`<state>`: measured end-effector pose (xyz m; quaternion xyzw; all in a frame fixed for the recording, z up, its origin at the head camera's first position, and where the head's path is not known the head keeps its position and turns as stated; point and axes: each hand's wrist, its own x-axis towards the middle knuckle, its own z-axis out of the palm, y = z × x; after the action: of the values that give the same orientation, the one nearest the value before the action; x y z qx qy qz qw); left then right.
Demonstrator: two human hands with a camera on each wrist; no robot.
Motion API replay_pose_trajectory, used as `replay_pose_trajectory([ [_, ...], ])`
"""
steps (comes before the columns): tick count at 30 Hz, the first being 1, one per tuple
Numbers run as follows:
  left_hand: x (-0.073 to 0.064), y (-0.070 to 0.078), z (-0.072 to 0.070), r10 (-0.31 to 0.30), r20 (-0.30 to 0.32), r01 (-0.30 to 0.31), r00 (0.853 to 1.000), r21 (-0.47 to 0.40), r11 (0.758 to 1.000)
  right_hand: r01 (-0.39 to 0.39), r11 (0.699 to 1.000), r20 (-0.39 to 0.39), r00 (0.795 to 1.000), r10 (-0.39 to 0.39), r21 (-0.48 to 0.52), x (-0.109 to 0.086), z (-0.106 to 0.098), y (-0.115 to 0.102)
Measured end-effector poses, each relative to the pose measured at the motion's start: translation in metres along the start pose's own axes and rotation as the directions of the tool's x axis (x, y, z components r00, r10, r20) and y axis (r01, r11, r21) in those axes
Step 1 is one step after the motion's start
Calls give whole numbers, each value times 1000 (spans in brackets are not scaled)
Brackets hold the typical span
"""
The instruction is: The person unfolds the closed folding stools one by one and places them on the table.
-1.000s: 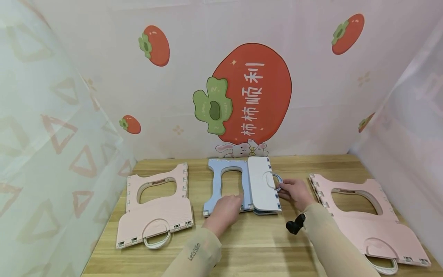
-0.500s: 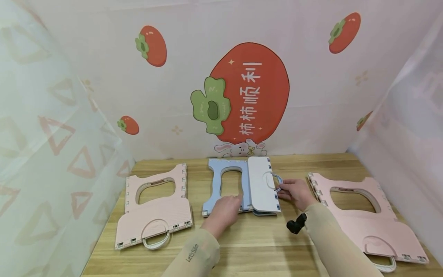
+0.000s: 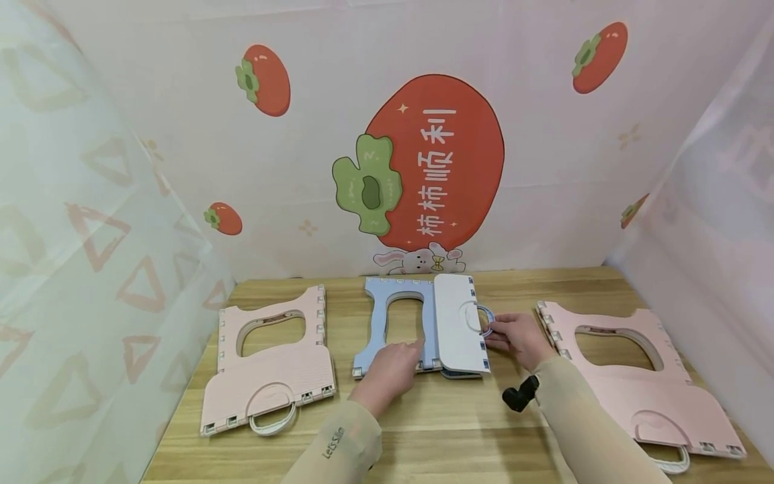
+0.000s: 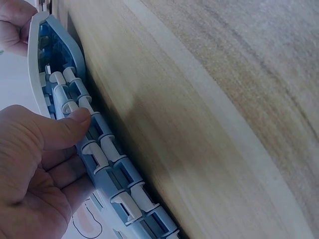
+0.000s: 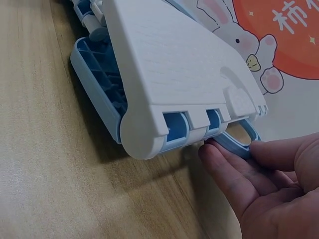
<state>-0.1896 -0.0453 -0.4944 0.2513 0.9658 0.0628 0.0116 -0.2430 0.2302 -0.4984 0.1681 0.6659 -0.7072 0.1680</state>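
On the wood-grain table (image 3: pixel 447 437) lies a blue-and-white folding stool (image 3: pixel 452 329); one pink stool (image 3: pixel 269 370) lies left of it, a second pink stool (image 3: pixel 641 393) right of it.

The wooden table (image 3: pixel 450 437) and printed backdrop (image 3: pixel 544 168) are being viewed from the head, forward and downward, from farthest off. The blue-and-white stool (image 3: pixel 455 343) is being seen close up from the left wrist, aslant along its hinged edge (image 4: pixel 107 178), and from the right wrist, by its handle (image 5: pixel 232 144), toward the backdrop. The printed rabbit (image 5: pixel 241 40) is being shared by the head and right wrist views.
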Motion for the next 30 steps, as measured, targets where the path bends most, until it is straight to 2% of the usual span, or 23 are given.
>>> replay_pose_trajectory([
  [10, -1, -1, -1, -3, 27, 4, 1000, -19, 1000, 5, 1000, -3, 1000, -5, 17, -3, 0, 0],
  [30, -3, -3, 1, 27, 16, -26, 1000, -23, 999, 4, 1000, -3, 1000, -4, 22, -12, -3, 1],
])
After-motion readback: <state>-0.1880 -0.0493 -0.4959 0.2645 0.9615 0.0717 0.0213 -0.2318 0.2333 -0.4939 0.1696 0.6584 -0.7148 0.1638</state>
